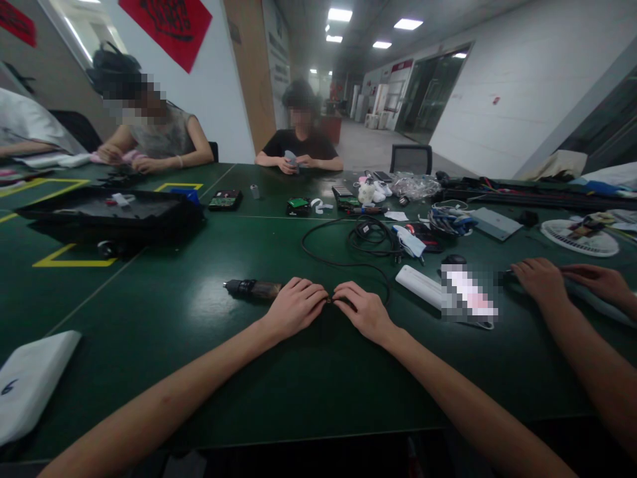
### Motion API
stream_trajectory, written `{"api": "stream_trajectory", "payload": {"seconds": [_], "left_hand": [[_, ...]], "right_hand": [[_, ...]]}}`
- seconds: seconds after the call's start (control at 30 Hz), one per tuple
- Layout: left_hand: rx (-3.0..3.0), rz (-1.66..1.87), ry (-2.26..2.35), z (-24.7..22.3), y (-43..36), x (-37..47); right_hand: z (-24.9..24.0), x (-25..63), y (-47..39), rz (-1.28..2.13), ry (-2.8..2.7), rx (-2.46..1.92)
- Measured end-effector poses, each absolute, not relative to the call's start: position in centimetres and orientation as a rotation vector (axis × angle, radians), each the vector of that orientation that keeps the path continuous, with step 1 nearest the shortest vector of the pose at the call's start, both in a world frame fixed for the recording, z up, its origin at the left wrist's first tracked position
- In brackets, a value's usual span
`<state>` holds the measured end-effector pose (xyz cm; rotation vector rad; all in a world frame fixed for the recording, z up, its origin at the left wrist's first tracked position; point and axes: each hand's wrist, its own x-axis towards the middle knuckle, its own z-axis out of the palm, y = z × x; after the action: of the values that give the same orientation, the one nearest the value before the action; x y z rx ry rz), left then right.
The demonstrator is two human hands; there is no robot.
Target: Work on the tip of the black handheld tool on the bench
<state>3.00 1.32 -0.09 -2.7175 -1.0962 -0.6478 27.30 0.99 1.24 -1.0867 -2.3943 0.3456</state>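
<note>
My left hand and my right hand meet over the middle of the table, fingertips almost touching. Their fingers are closed around a tiny brass-coloured piece, too small to name. Left of my left hand lies a drill-like tool with a black front and a narrow metal tip; my left hand covers its rear end. A black cable loops from behind my right hand back to a coil. Whether it joins the tool is hidden by my hands.
Beside me on the right are a co-worker's hands. A white power strip lies nearer. Behind sit a cable coil, tools and plastic bags. A black tray stands left, a white box front left. Two people sit opposite.
</note>
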Motion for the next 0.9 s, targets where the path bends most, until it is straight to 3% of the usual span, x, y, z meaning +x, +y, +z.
{"api": "stream_trajectory", "payload": {"seconds": [0.9], "left_hand": [[-2.724,-0.548,-1.026,0.3,1.6,2.8]], "right_hand": [[1.4,26.5,0.9,0.404,-2.441,-1.203]]}}
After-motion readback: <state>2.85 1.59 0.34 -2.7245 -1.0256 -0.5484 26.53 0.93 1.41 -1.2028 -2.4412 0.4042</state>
